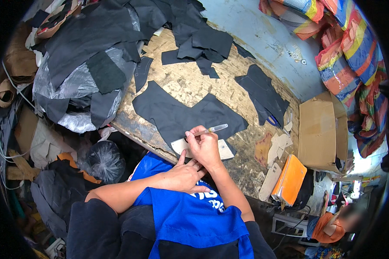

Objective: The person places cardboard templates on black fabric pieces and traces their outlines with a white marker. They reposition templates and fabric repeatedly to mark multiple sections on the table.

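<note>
A pen (211,129), slim with a pale translucent barrel, sits in the right hand (204,146), fingers closed round it in a writing grip. Its tip is hidden by the fingers; the barrel points up and to the right. The tip end meets a pale card template (224,150) that lies on a large piece of black material (177,113), near the front edge of the worktop (190,82). Part of the template is covered by the right hand.

The left hand (185,176) lies just below the right one, fingers spread and flat, holding nothing. Its fingertips touch the right wrist and reach the lower edge of the template. The two hands are in contact, left under right.

The black piece is flat, with a notch cut into its upper edge. The worktop is a worn, scratched wooden board. Further black cut pieces (203,39) lie heaped at its far end, and another dark stack (263,93) lies to the right, with blue-handled scissors (270,121) partly under it.

Right of the hands: pale card scraps (280,144), an orange book (289,179) at the worktop's edge, a cardboard box (317,134).

Left of the worktop: clear plastic bags (78,82) stuffed with dark material. Lower right, another person in an orange top (328,226), blurred.

The person wears a blue apron (190,216).
</note>
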Motion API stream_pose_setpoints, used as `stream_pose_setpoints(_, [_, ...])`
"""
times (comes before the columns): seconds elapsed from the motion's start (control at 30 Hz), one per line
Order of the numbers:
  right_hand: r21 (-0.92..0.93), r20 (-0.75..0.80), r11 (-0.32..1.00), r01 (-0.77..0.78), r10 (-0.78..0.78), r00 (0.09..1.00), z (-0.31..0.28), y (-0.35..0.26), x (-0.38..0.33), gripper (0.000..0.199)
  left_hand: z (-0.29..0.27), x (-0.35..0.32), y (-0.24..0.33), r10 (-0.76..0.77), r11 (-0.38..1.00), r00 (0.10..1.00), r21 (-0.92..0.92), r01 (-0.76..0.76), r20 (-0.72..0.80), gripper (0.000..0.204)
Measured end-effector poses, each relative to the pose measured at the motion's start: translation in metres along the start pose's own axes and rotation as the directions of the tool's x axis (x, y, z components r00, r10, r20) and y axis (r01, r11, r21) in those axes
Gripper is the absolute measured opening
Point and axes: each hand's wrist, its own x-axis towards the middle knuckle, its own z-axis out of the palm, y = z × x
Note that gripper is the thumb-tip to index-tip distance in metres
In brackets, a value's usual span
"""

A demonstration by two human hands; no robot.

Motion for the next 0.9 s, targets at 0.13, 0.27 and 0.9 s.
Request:
stream_pose_setpoints(0.13, [-0.025,-0.019,0.997,0.07,-0.071,0.997,0.0,0.002,-0.003,0.016,-0.002,0.0,0.0,-0.009,1.0,0.999,0.015,0.009,0.039,0.08])
stream_pose_setpoints(0.27, [-0.085,-0.016,0.979,0.187,-0.189,0.982,-0.01,0.006,-0.011,0.014,-0.007,0.0,0.002,-0.013,1.0,0.998,0.008,0.012,0.061,0.08])
stream_pose_setpoints(0.9, [-0.118,-0.37,0.989,-0.086,0.037,0.928,-0.074,0.06,-0.026,0.015,-0.049,0.028,0.017,-0.163,0.974,0.981,0.176,0.143,0.106,0.08])
